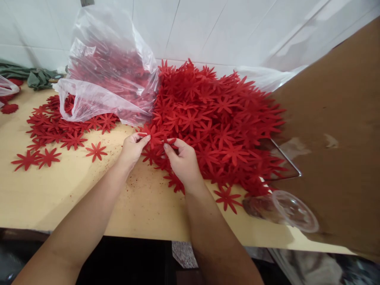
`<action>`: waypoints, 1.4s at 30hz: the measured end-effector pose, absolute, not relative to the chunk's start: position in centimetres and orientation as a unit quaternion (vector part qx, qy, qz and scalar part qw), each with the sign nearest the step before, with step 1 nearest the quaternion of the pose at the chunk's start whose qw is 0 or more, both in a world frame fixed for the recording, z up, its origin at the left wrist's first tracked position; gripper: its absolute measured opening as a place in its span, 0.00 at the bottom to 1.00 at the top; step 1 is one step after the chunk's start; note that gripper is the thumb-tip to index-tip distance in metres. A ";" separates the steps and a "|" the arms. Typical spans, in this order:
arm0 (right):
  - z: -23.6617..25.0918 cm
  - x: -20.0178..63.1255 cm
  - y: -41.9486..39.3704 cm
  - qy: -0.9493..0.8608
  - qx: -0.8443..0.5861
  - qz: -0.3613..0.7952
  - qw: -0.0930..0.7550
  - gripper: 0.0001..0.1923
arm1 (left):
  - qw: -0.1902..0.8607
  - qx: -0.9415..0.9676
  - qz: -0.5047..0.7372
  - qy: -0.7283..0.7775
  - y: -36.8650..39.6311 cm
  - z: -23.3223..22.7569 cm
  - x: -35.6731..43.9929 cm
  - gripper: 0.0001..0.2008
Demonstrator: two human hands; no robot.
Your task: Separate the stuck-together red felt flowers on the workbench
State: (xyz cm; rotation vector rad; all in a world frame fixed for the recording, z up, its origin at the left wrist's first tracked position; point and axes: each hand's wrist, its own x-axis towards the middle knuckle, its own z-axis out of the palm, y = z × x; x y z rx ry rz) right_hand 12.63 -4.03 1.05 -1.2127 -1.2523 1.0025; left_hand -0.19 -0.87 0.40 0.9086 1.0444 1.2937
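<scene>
A large heap of red felt flower cutouts (219,118) covers the middle of the wooden table (59,190). My left hand (132,150) pinches a red flower cutout (154,136) at the heap's near left edge. My right hand (184,160) grips the same small cluster of flowers from the right, its fingers curled over them. Both hands meet at the heap's front edge, thumbs nearly touching.
A clear plastic bag (109,75) partly filled with red flowers lies at the back left, with loose flowers (50,130) spread beside it. A brown cardboard panel (335,138) stands at the right. A clear plastic cup (285,209) lies near the front edge. Green cloth (32,75) sits far left.
</scene>
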 end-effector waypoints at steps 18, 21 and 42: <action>1.2 13.2 -4.1 -0.503 -0.518 0.342 0.602 0.19 | 0.584 0.453 0.510 0.440 -0.9 0.3 0.0 0.06; 1.6 13.0 -4.3 -0.523 -0.518 0.344 0.583 0.15 | 0.570 0.506 0.491 0.423 -1.2 0.1 0.2 0.09; 1.7 12.9 -4.3 -0.481 -0.504 0.451 0.558 0.18 | 0.569 0.526 0.497 0.392 -1.8 0.6 0.1 0.21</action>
